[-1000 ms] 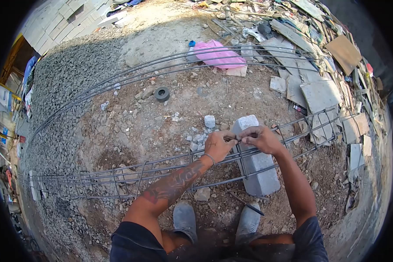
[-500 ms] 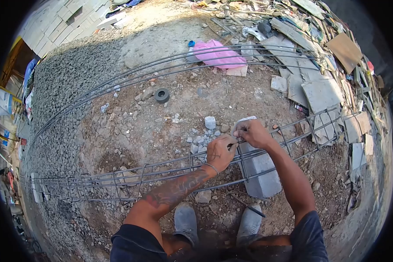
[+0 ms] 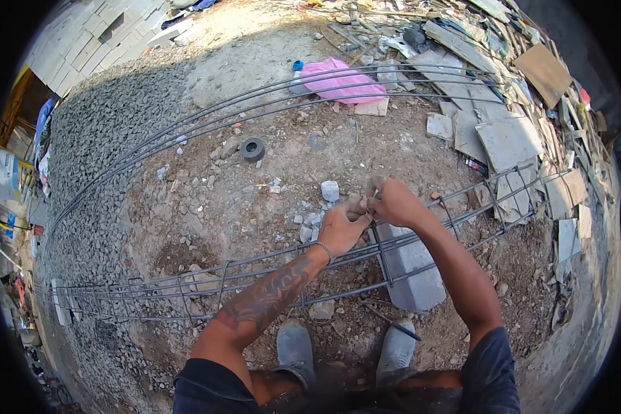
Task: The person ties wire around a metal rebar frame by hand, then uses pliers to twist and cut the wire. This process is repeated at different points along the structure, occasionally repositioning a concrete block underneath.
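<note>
A long steel rebar cage (image 3: 223,283) runs across in front of me, its right part lying over a pale concrete block (image 3: 419,288). My left hand (image 3: 343,229) and my right hand (image 3: 397,203) meet at the top corner of a square stirrup (image 3: 382,255) above the block. Fingers of both hands are pinched together there, fingertips touching. Whatever thin thing they pinch is hidden or too small to name. On the ground by my right boot lies a dark, slim tool (image 3: 406,332).
Loose long rebars (image 3: 255,97) arc across the ground beyond the cage. A gravel heap (image 3: 96,138) covers the left. A dark ring-shaped roll (image 3: 252,150), a pink plastic sheet (image 3: 345,81) and broken boards (image 3: 507,143) lie farther off. My boots (image 3: 295,348) stand close to the cage.
Both hands have risen slightly away from me at the stirrup corner, and the left hand has moved closer against the right. The head view has shifted a little.
</note>
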Available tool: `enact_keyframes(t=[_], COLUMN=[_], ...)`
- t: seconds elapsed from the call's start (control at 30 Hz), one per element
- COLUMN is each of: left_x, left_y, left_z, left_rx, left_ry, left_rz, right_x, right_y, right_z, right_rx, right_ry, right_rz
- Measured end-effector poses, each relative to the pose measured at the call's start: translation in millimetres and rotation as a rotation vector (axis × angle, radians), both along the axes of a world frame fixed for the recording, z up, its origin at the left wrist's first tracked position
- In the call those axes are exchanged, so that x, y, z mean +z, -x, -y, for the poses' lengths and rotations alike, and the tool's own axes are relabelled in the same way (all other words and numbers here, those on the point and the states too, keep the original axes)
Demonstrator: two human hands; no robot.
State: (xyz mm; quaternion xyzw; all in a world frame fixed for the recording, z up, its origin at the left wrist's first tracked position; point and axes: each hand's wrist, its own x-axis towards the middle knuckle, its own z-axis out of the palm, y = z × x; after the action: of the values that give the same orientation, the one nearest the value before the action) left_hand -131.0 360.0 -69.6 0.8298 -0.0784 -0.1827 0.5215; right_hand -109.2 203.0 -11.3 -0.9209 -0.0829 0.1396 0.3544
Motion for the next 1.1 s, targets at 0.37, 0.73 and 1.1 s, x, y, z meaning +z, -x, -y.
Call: enact_keyframes(t=[0.37, 0.73, 1.1], left_x=[-2.9, -25.7, -24.9], left_y=[-21.5, -21.3, -19.5], left_z=[0.9, -5.9, -7.0], left_rx=[-0.132, -0.477, -0.531], left_ry=[0.018, -0.116, -0.168], left_rz=[0.024, 0.351, 0.337], right_x=[-12.3, -16.0, -116.2], right_y=[58.6, 85.5, 257.6], right_z=[11.9, -10.0, 0.4], right_rx=[0.044, -0.253, 0.225], right_ry=[0.024, 0.170, 0.574], right_rz=[0.242, 0.566, 0.104])
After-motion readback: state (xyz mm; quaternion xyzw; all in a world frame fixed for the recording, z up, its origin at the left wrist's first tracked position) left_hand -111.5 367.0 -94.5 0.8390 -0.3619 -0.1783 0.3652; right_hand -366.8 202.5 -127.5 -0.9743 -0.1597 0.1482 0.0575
